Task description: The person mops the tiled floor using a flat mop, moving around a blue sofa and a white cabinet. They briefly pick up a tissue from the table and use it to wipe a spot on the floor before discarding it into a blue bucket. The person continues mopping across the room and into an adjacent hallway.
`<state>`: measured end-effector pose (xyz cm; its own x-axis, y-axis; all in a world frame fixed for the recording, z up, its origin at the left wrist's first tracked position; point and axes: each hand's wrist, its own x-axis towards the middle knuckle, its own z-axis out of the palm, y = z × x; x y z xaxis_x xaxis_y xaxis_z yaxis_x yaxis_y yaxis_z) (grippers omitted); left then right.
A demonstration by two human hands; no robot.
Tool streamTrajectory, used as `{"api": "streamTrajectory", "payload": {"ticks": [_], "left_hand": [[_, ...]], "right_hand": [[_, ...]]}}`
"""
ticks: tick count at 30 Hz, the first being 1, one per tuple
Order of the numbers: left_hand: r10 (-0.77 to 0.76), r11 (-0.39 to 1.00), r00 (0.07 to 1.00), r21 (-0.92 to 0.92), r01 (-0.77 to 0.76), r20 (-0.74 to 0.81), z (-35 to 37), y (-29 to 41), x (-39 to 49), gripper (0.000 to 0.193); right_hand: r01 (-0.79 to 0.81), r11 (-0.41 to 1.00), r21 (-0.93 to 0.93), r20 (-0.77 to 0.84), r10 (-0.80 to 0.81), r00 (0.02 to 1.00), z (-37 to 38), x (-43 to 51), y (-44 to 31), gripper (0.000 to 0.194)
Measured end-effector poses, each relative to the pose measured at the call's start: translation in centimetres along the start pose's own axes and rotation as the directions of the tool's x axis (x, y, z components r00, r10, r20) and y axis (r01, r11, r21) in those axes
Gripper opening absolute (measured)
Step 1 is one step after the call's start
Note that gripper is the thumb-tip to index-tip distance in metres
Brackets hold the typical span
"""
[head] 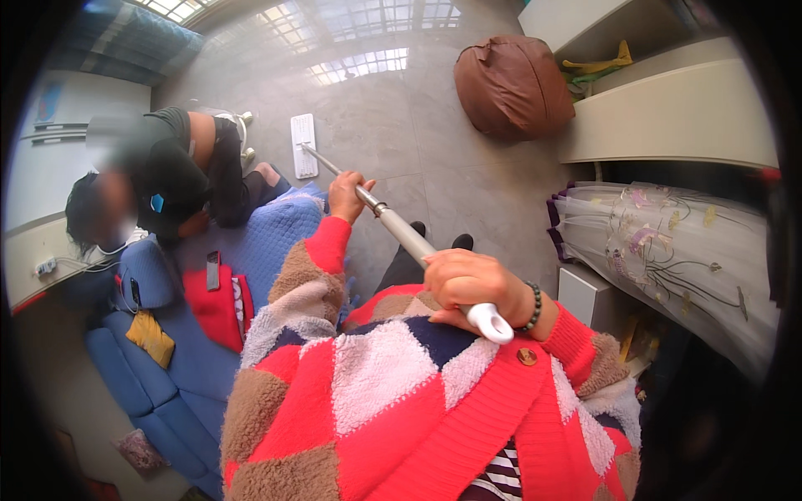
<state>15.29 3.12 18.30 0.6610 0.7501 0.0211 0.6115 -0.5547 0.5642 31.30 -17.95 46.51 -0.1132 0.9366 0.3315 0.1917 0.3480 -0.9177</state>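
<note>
Both my hands are closed around the pole of a flat mop (408,233). My left hand (346,195) grips the thinner grey section farther out, just beyond the joint. Closer to my body, my right hand (470,282) wraps the thicker part, with a dark beaded bracelet on its wrist. The white plastic hanging loop (492,322) sticks out below that hand, against my patterned cardigan (388,382). At the far end, the white rectangular mop head (304,145) lies on the grey tile floor (376,138). Whatever pad is under the head is hidden.
To the left, another person (182,163) bends over beside a blue sofa (188,376) holding a red cloth (213,300) and a yellow cushion (151,338). A brown leather beanbag (514,87) stands at the far right by a white cabinet (670,113). Embroidered sheer fabric (664,250) hangs nearer.
</note>
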Motion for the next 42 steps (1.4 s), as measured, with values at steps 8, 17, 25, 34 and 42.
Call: {"api": "streamTrajectory", "payload": {"ticks": [8, 17, 25, 34, 42], "left_hand": [[0.170, 0.981, 0.978, -0.117, -0.156, 0.119, 6.8, 6.6, 1.1, 0.027], [0.558, 0.809, 0.750, -0.432, -0.398, 0.354, 15.7, 25.4, -4.7, 0.030], [0.686, 0.718, 0.470, -0.617, -0.321, 0.555, 18.1, 38.0, -15.2, 0.030], [0.672, 0.721, 0.650, -0.511, -0.468, 0.354, 15.0, 35.9, -12.7, 0.028], [0.490, 0.865, 0.841, -0.251, -0.435, 0.231, 15.7, 27.2, -3.7, 0.032]], "right_hand": [[-0.175, 0.980, -0.095, -0.272, 0.144, 0.951, -3.4, -6.1, -3.5, 0.020], [-0.420, 0.890, -0.178, -0.613, 0.233, 0.755, -6.5, -20.0, -14.4, 0.017], [-0.516, 0.831, -0.208, -0.739, 0.212, 0.639, -8.2, -27.1, -23.7, 0.028], [-0.317, 0.934, -0.168, -0.669, 0.128, 0.732, -8.6, -27.6, -22.6, 0.032], [-0.290, 0.953, -0.087, -0.659, 0.163, 0.734, -6.8, -25.2, -10.9, 0.017]]}}
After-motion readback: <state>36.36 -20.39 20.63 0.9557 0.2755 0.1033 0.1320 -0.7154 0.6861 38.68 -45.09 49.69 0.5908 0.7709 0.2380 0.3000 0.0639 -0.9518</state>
